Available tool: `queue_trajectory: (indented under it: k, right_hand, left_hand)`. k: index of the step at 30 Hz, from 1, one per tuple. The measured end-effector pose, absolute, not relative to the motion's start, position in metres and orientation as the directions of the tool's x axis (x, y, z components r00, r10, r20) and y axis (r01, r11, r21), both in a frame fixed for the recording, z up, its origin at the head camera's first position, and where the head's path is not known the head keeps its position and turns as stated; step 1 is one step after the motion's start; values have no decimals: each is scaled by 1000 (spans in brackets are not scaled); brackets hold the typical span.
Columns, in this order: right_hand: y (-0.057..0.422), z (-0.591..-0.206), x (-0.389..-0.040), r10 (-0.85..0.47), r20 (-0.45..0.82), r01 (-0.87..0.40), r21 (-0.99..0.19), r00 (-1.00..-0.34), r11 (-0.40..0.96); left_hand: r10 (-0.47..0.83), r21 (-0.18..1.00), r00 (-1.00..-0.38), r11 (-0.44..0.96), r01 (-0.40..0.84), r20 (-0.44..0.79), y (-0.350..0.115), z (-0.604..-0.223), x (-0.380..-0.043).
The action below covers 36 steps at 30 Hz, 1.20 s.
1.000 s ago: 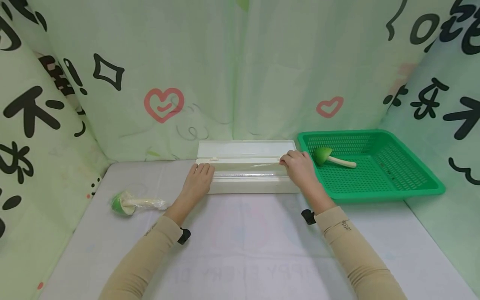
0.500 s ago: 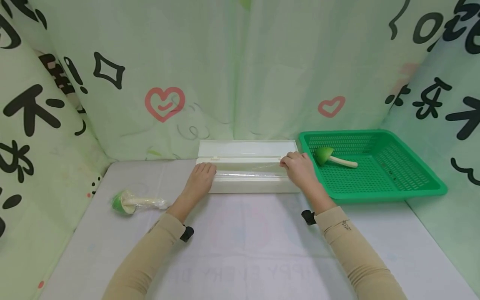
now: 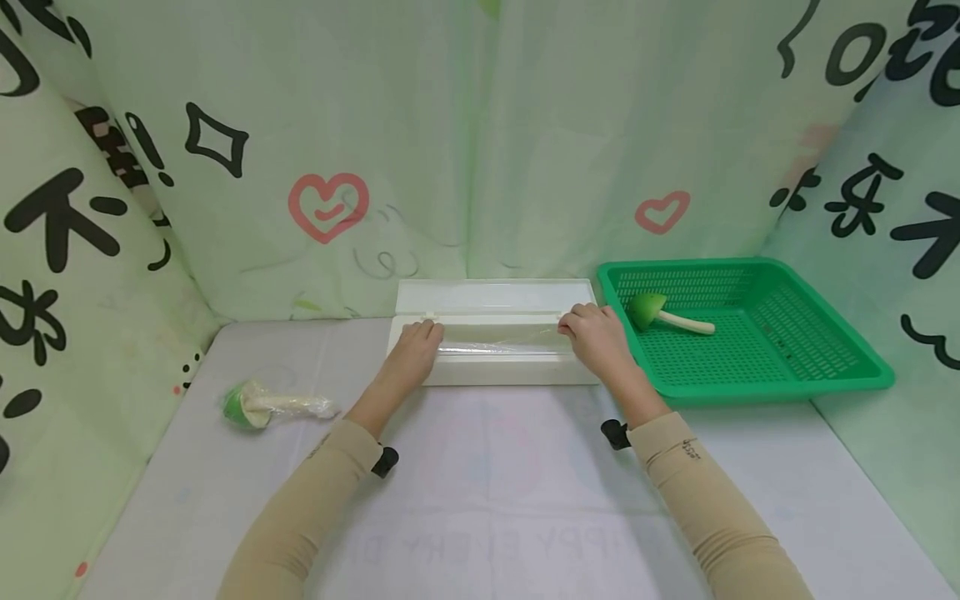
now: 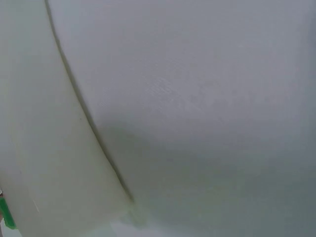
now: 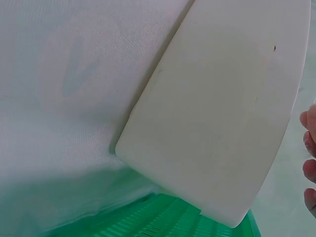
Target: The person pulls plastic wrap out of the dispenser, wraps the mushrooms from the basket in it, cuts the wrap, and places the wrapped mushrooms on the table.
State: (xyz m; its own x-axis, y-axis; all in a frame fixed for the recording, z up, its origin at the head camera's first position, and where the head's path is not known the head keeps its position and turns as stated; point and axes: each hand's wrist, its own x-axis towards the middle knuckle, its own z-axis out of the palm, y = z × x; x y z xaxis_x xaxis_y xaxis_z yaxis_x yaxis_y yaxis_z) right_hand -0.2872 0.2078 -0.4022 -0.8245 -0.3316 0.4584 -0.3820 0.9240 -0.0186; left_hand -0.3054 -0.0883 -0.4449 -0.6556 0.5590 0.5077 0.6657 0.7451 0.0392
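Note:
A white cling film dispenser (image 3: 517,372) lies at the back of the table, its lid (image 3: 495,296) raised behind it. Clear cling film (image 3: 495,347) stretches across its opening between both hands. At the left end my left hand (image 3: 414,354) curls its fingers over the film's edge. My right hand (image 3: 596,337) pinches the film at the right end, slightly raised. The left wrist view has only the dispenser's side wall (image 4: 54,143) and cloth, with the hand outside it. In the right wrist view, fingertips (image 5: 310,170) show beyond the dispenser's end (image 5: 212,113).
A green mesh basket (image 3: 772,389) stands against the dispenser's right end, holding a green-capped toy mushroom (image 3: 648,311). A similar mushroom wrapped in clear film (image 3: 251,406) lies on the left of the white-covered table (image 3: 480,483). Printed curtains (image 3: 555,150) enclose the back and sides.
My left hand has shifted a little to the right along the dispenser. The right hand stays nearly in place, and both mushrooms and the basket have not moved.

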Motion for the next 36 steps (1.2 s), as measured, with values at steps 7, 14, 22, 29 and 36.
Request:
queue_trajectory:
  k: [7, 14, 22, 29, 36]
  right_hand:
    - [211, -402, -287, -322, 450, -374, -30, -833, 927]
    - [216, -402, -286, -307, 457, -362, -35, -835, 931]
    - [219, -396, -282, -294, 474, -355, -41, -830, 934]
    - [220, -390, -281, -293, 504, -361, -41, -813, 932]
    - [222, -383, -276, -296, 510, -368, -44, -808, 929]
  left_hand:
    - [549, -26, -645, 772, 635, 532, -81, -442, -304]
    - [553, -90, -549, 751, 654, 627, -87, -446, -305]
    - [618, -150, -409, 654, 742, 671, -97, -438, -308]
    - [655, -163, -407, 630, 759, 637, -104, -431, -307]
    - [663, -176, -400, 625, 760, 632, -105, -423, -303]
